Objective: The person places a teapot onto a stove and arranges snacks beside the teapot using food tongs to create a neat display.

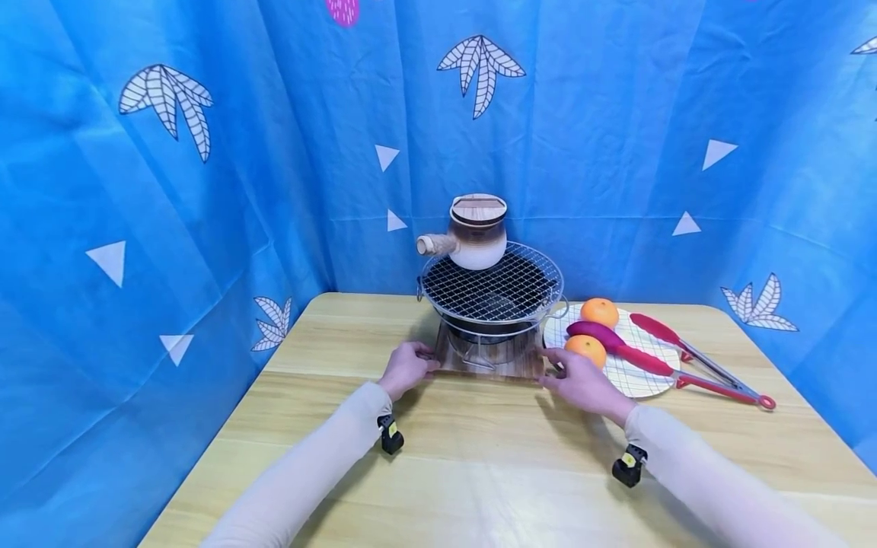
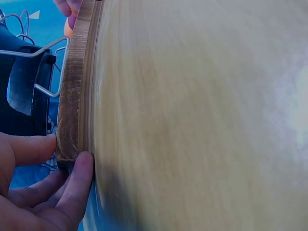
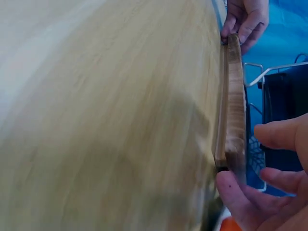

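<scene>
A dark wooden base board [image 1: 489, 368] lies on the table under a small black stove [image 1: 479, 329] with a round wire grill rack [image 1: 493, 298]. On the rack stands a clay pot [image 1: 479, 247] with a wooden lid and a side handle pointing left. At the board's left front corner my left hand [image 1: 409, 368] pinches the edge, thumb on the upper side and a fingertip low at the corner [image 2: 70, 161]. My right hand [image 1: 578, 380] is at the right front corner, its fingertips [image 3: 230, 185] right at the edge and its thumb spread off the board.
Right of the stove, a white gridded plate [image 1: 640, 388] bears two oranges [image 1: 599, 313] and a purple eggplant-like piece [image 1: 594, 332]. Red-tipped tongs [image 1: 719, 374] lie across the plate and table. A blue curtain [image 1: 603, 152] hangs close behind the wooden table [image 1: 473, 472].
</scene>
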The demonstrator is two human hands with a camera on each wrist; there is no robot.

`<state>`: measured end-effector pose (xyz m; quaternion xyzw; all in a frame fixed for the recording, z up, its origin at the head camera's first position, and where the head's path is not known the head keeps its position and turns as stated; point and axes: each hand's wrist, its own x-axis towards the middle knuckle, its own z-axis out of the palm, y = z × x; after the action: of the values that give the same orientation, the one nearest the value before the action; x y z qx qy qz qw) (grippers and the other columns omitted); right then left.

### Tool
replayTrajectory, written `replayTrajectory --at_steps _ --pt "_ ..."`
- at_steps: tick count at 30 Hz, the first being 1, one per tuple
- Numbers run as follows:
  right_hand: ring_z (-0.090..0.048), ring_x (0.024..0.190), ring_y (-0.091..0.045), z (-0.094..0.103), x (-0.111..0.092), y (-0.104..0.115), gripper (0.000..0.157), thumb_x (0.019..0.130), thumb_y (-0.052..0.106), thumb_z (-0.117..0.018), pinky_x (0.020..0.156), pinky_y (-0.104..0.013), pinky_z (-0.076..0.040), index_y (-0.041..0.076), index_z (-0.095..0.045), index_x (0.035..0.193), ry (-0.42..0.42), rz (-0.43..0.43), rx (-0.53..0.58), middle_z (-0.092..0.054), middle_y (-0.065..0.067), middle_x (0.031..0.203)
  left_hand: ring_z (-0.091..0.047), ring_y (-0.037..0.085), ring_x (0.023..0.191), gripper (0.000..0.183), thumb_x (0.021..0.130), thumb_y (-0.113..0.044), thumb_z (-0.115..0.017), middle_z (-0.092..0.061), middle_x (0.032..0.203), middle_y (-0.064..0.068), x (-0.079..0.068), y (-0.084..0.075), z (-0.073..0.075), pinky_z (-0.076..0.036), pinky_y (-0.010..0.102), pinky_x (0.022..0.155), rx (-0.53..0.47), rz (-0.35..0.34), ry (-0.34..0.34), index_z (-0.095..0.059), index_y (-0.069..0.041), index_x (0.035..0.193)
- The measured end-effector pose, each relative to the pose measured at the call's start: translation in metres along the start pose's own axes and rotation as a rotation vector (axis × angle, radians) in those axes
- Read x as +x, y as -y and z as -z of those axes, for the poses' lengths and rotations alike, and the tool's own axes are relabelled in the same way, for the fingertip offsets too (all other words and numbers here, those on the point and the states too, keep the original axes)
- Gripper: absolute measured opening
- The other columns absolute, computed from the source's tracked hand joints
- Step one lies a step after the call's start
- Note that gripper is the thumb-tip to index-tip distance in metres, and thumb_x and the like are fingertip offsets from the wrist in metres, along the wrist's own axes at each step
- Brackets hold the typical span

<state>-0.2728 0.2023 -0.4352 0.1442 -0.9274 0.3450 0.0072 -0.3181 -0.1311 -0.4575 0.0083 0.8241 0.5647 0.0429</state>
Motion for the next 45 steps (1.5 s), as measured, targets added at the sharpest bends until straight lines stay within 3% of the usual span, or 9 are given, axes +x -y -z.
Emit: replayTrajectory --at_steps 6,14,19,26,36,45 --pt "-0.069 0.1 -0.034 0.02 -0.011 0.0 0.055 0.091 0.013 -0.074 0.087 -0.049 -0.061 -0.002 -0.053 0.14 -0.064 0.066 -0.008 -0.064 -0.024 0.127 -0.074 0.024 0.077 0.03 0.087 0.002 -0.071 -0.07 0.106 0.023 0.001 -0.001 0.0 -0.065 0.032 0.072 -0.015 0.006 0.009 -0.064 0.009 0.115" --pt "-0.068 0.094 -0.027 0.05 -0.023 -0.006 0.051 0.088 0.01 -0.076 0.079 -0.043 -0.061 0.0 -0.058 0.135 -0.115 0.152 -0.071 -0.064 -0.021 0.128 -0.074 0.024 0.078 0.031 0.088 0.002 -0.07 -0.069 0.109 0.023 0.0 -0.003 0.001 -0.065 0.032 0.073 -0.012 0.026 0.002 -0.064 0.008 0.117" --pt "-0.066 0.105 -0.035 0.065 -0.027 -0.017 0.053 0.09 0.012 -0.076 0.087 -0.053 -0.059 0.002 -0.056 0.138 -0.114 0.14 -0.118 -0.063 -0.021 0.131 -0.073 0.026 0.079 0.032 0.087 0.002 -0.071 -0.069 0.11 0.024 -0.001 -0.004 0.003 -0.064 0.033 0.074 0.002 0.014 -0.001 -0.063 0.009 0.118" --pt "-0.052 0.127 -0.046 0.089 -0.039 -0.034 0.06 0.089 0.022 -0.078 0.103 -0.069 -0.045 0.003 -0.054 0.14 -0.103 0.117 -0.184 -0.058 -0.023 0.138 -0.073 0.025 0.08 0.033 0.087 0.004 -0.07 -0.07 0.105 0.024 0.001 -0.003 0.003 -0.065 0.034 0.075 -0.006 -0.003 0.014 -0.062 0.011 0.118" --pt "-0.034 0.138 -0.055 0.117 -0.053 -0.072 0.074 0.087 0.043 -0.078 0.104 -0.08 -0.031 0.005 -0.05 0.144 -0.08 0.03 -0.282 -0.045 -0.029 0.149 -0.072 0.023 0.077 0.032 0.087 0.003 -0.071 -0.07 0.103 0.022 0.001 -0.003 0.002 -0.065 0.033 0.074 -0.006 0.007 0.009 -0.063 0.01 0.117" --pt "-0.043 0.128 -0.053 0.131 -0.062 -0.102 0.076 0.086 0.043 -0.078 0.097 -0.078 -0.04 0.001 -0.05 0.143 -0.083 0.03 -0.327 -0.046 -0.032 0.145 -0.074 0.028 0.082 0.031 0.088 0.003 -0.071 -0.07 0.105 0.023 -0.001 -0.004 0.003 -0.065 0.034 0.074 -0.011 0.004 0.008 -0.063 0.01 0.117"
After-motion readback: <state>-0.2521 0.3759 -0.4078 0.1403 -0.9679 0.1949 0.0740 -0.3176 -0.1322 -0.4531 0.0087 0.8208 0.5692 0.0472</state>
